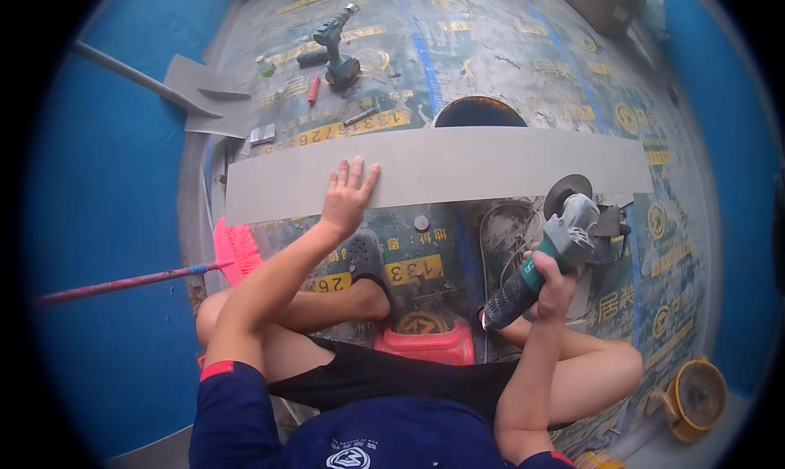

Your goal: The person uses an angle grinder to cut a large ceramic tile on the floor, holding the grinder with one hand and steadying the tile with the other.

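Note:
A long, light grey tile strip lies crosswise in front of me. My left hand rests flat on its left part, fingers stretched out and slightly spread. In my right hand is a green and grey angle grinder, gripped around its body. Its dark round disc is at the strip's near edge, right of the middle; whether it touches the tile or spins I cannot tell. Beneath the strip, a round dark-mouthed container shows partly past the far edge.
A cordless drill stands beyond the strip, near a small red cylinder. At left are a shovel and a pink broom. A red stool is between my legs. Cable loops near the grinder; a yellow round container sits lower right.

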A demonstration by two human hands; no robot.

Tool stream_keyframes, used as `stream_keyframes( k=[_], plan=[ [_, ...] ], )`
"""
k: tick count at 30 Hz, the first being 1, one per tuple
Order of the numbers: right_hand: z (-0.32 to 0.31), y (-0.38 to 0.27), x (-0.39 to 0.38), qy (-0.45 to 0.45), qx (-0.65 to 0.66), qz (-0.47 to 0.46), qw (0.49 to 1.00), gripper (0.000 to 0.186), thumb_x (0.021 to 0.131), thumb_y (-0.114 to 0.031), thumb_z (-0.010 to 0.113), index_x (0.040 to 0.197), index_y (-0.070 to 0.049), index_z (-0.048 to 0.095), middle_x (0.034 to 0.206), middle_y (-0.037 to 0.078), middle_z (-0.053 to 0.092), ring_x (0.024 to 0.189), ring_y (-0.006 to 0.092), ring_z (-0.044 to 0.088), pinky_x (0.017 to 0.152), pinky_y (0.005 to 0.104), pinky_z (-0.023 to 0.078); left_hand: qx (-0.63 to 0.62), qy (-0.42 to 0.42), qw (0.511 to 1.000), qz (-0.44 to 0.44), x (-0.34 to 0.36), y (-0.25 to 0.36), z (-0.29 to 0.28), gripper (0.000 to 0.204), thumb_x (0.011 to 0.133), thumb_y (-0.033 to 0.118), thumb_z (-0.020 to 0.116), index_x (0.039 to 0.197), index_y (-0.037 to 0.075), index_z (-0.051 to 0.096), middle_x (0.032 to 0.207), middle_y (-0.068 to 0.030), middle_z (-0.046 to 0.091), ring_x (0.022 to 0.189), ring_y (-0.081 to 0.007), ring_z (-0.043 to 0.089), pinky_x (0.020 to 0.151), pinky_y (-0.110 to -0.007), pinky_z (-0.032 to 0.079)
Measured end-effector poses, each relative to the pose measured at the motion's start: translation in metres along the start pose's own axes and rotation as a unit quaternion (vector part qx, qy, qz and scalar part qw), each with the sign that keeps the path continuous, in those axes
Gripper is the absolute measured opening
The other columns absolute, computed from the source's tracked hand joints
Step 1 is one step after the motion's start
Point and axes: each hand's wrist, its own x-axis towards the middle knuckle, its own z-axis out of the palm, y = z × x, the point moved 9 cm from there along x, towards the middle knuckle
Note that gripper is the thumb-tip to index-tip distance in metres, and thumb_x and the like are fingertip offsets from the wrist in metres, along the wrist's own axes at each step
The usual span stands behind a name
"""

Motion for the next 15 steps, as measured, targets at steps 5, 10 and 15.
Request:
stream_keyframes(
  k=[5,10,15],
  plan=[
    [0.005,-0.004,0.005,-0.013,0.016,-0.008,1.0,0.042,0.075,-0.018,0.076,0.11,0.003,0.064,0.097,0.012,0.068,0.085,0.0231,0.07,0.077,0.0352,0.057,0.039,0.008,0.999,-0.015,0.004,0.009,0.015,0.065,0.091,0.01,0.057,0.154,0.015,0.042,0.153,-0.0304,0.041,0.135,-0.0563,0.046,0.107,-0.066,0.041],
    [0.007,0.003,0.007,-0.015,0.013,0.001,1.0,0.043,0.075,-0.015,0.076,0.112,0.002,0.063,0.096,0.012,0.068,0.085,0.0229,0.07,0.077,0.0356,0.057,0.022,0.015,0.999,-0.032,0.037,0.048,0.011,0.066,0.09,0.007,0.055,0.154,0.012,0.042,0.153,-0.0322,0.04,0.135,-0.0584,0.045,0.108,-0.065,0.042],
    [0.02,0.012,0.005,-0.033,0.006,0.003,0.999,0.044,0.076,-0.013,0.075,0.116,0.002,0.062,0.097,0.011,0.068,0.084,0.023,0.07,0.076,0.0358,0.057,-0.002,0.004,0.998,-0.055,0.049,0.082,0.007,0.065,0.091,0.009,0.056,0.154,0.012,0.042,0.156,-0.0312,0.036,0.14,-0.0552,0.04,0.113,-0.064,0.036]
  ],
)
